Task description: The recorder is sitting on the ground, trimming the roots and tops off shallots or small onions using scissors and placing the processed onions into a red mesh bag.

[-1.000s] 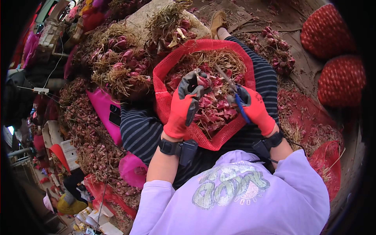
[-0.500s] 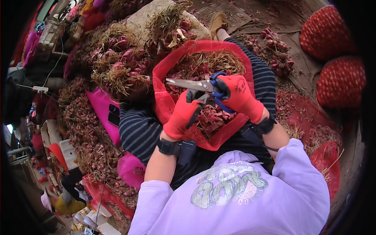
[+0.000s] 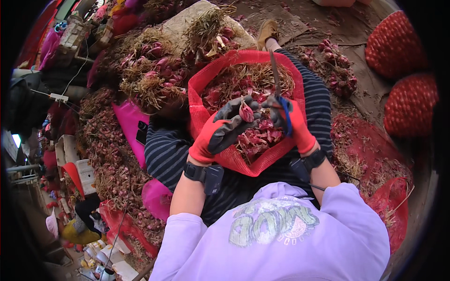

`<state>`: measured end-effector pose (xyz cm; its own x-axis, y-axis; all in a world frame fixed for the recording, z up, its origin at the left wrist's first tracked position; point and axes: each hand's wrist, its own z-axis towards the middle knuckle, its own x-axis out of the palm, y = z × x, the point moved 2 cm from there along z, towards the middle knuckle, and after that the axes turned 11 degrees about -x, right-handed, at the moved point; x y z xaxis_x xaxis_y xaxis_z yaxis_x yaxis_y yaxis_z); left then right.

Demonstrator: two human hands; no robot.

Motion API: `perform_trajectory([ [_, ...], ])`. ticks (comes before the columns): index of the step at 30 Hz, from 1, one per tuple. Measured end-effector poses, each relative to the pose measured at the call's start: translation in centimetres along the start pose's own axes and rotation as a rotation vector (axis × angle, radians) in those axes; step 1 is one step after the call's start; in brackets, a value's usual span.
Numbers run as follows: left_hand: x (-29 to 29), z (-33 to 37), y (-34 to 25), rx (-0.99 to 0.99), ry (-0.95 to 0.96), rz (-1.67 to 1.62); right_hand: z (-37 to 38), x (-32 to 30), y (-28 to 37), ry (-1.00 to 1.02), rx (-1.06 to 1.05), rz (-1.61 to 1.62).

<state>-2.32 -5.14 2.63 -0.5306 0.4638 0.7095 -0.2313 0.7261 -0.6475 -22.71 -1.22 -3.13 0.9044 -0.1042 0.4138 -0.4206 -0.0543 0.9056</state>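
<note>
A small reddish-purple shallot [image 3: 246, 111] sits between the fingers of my left hand [image 3: 225, 129], which wears a red glove with a dark palm. My right hand [image 3: 293, 121], gloved the same way, grips blue-handled scissors [image 3: 275, 77]; their blades point away from me, seen nearly edge-on. Both hands are over a red mesh bag [image 3: 199, 84] with its mouth spread wide between my legs. Inside it lie dry roots, stalks and papery purple skins [image 3: 258, 143]. The right hand's fingertips are close to the shallot; whether they touch it is unclear.
Bundled shallots with dry roots [image 3: 154, 75] are piled beyond my left knee, and a larger heap [image 3: 103, 140] spreads along the left. Two full red mesh sacks [image 3: 398, 44] stand at the far right. A dark phone-like object [image 3: 141, 133] rests on pink cloth [image 3: 127, 129].
The scissors have swung from pointing left to pointing away from me. My left hand has opened up somewhat, showing the shallot in its fingers. The hands have moved slightly apart.
</note>
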Motion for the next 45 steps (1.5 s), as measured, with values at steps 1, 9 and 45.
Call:
perform_trajectory([
  [1, 0.1, -0.2, 0.1, 0.018, -0.001, 0.010, -0.4, 0.0, -1.2, -0.022, -0.002, -0.051],
  [9, 2.1, -3.5, 2.0, 0.109, -0.081, -0.076, -3.0, 2.1, -1.3, 0.109, -0.194, -0.184],
  [45, -7.6, -34.7, 16.1, 0.938, -0.798, -0.079, -1.7, -0.5, -6.3, 0.229, -0.292, -0.571],
])
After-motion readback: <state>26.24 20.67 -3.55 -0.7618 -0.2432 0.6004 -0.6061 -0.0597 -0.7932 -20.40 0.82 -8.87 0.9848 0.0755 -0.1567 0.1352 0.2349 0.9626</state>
